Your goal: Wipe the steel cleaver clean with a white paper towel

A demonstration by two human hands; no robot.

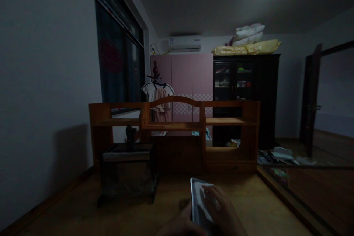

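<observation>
A flat rectangular slab with a pale rim and a glossy face (197, 191) stands tilted at the bottom centre; whether it is a phone or a tablet I cannot make out. My left hand (181, 223) grips its lower left side, the fingers mostly hidden behind it. From the right, my right hand (221, 206) bends its fingers over the face and touches it. Something pale shows by those fingers, perhaps a reflection. Beneath both hands lies a wooden tabletop (171, 191). Left of them stands a dark-framed, glass-like box (127, 177) with a dark object (131, 136) on top.
A wooden shelf unit (174, 126) spans the back of the table. Behind it are a pink wardrobe (181, 73), a dark cabinet (267, 99) and hanging clothes (163, 103). Loose items (282, 155) lie at the right, before an open door (311, 99). The room is dim.
</observation>
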